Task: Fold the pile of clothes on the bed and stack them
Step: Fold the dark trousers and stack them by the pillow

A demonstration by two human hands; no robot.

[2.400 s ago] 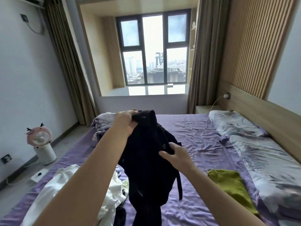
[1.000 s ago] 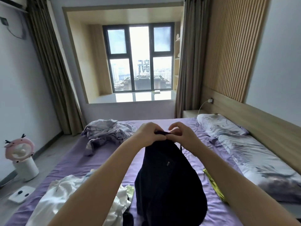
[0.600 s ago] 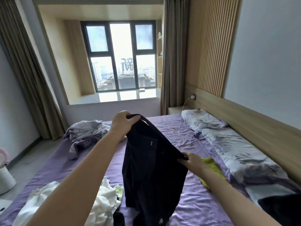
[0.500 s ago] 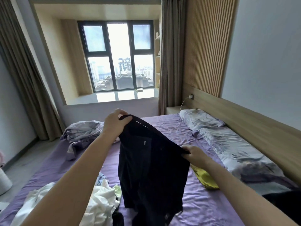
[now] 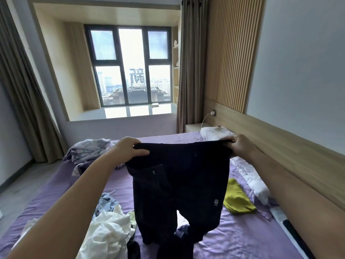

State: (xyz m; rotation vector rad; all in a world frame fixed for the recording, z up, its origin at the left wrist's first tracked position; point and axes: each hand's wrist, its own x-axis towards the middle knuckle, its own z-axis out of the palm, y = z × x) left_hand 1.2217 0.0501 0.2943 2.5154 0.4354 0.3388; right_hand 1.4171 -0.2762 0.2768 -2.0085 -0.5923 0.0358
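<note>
dark trousers (image 5: 179,176): held up over the bed, waistband stretched flat and level between both hands, legs hanging straight down, hems reaching the sheet near the bottom of view. Two small light tags show on the fabric.
left hand (image 5: 128,149): fingers curled over the left end of the waistband, thumb pressed on the front, gripping it.
right hand (image 5: 239,144): fingers curled round the right end of the waistband, gripping it.
change vs 0.5 s ago: the waistband ran at a slant then, left hand high, right hand lower and closer in. Now the hands are level and spread wide apart, and the garment is opened out full width. A second ago both hands were pinched together at the top.
bed (image 5: 242,238): purple sheet, wrinkled.
unfolded pile (image 5: 110,230): white and pale blue clothes heaped bottom left, just beside the hanging left leg.
green garment (image 5: 237,198): folded, flat on the sheet right of the trousers, just beside the pillows.
pillows (image 5: 250,176): patterned, in a row along the wooden headboard (image 5: 291,152).
crumpled bedding (image 5: 87,152): grey-lilac, far left corner of the bed, behind the left hand.
window (image 5: 128,66): straight ahead, city view, curtains either side.
</note>
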